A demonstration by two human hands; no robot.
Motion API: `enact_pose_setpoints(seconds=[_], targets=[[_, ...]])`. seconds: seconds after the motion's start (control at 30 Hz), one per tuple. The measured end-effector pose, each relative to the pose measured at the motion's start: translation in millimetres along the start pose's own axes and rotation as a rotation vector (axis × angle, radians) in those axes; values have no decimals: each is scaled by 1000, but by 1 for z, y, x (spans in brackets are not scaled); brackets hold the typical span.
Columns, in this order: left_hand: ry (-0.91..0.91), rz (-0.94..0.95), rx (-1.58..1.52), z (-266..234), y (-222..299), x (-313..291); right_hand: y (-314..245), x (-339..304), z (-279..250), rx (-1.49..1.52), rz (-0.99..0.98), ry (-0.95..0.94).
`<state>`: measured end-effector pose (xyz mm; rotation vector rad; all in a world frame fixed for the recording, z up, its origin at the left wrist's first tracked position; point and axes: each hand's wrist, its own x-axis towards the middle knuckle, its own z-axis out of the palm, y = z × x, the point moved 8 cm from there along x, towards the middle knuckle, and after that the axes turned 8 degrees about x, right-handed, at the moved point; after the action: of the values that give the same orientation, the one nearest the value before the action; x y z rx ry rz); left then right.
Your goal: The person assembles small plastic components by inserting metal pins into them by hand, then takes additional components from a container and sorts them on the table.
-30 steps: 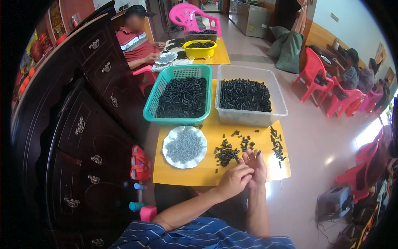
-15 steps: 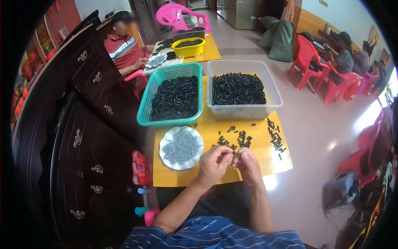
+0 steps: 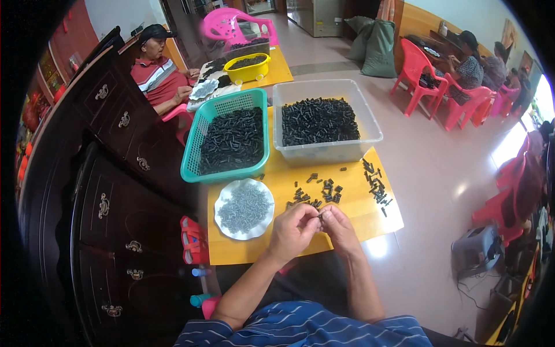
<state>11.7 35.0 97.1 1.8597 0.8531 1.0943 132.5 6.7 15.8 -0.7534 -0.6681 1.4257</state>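
Note:
My left hand (image 3: 293, 232) and my right hand (image 3: 341, 229) meet above the front of the yellow table (image 3: 280, 169). Their fingertips pinch a small dark piece (image 3: 321, 215), mostly covered by the fingers. Just beyond the fingers lie loose short black tubes (image 3: 328, 192) in a scattered group. More slim black pieces (image 3: 378, 189) form a pile by the table's right edge. Left of my hands stands a white wavy-edged plate (image 3: 245, 236) heaped with small clear pieces (image 3: 244, 205).
Farther back stand a green basket (image 3: 191, 172) and a clear plastic bin (image 3: 324, 152), both holding many black pieces. Beyond them, a seated person (image 3: 156, 78) works at another table with a yellow tub (image 3: 247, 74). A dark cabinet (image 3: 115, 173) borders the left. Red chairs (image 3: 413, 72) stand right.
My view has shifted slightly, so the table and containers sit a little more to the left. My hands stay together, fingertips still pinching the small piece.

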Motion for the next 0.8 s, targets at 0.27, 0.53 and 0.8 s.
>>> enact_pose_setpoints(seconds=[0.27, 0.53, 0.8], targets=[[-172, -13, 188, -5, 0, 6, -11, -1, 3, -202, -75, -69], [-128, -139, 151, -9, -4, 4, 0, 0, 5, -221, -77, -65], [-154, -48, 143, -4, -3, 2, 8, -1, 5, -44, 11, -30]])
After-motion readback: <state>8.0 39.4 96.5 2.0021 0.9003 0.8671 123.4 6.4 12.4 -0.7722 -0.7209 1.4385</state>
